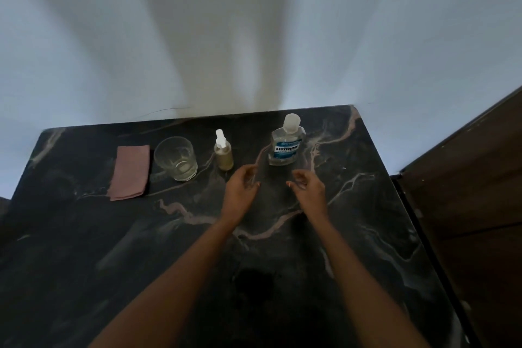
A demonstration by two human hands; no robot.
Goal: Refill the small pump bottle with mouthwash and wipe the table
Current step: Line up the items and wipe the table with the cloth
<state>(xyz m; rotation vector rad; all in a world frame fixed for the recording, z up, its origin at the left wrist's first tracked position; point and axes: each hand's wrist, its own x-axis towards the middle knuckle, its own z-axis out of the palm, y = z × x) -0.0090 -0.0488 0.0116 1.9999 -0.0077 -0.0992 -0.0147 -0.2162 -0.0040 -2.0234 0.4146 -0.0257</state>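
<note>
Dim light blurs the Listerine bottle [287, 143] label; left hand [240, 191] and right hand [308, 191] hover loosely curled, empty, over veined marble table [113, 248].

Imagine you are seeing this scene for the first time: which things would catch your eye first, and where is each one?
Two bare forearms reach up the middle of the dark marbled table, left hand and right hand hovering empty with fingers curled. Just beyond them stands the mouthwash bottle with its blue label and its cap on. To its left, in a row, are the small pump bottle, a clear glass and a folded pink cloth.
</note>
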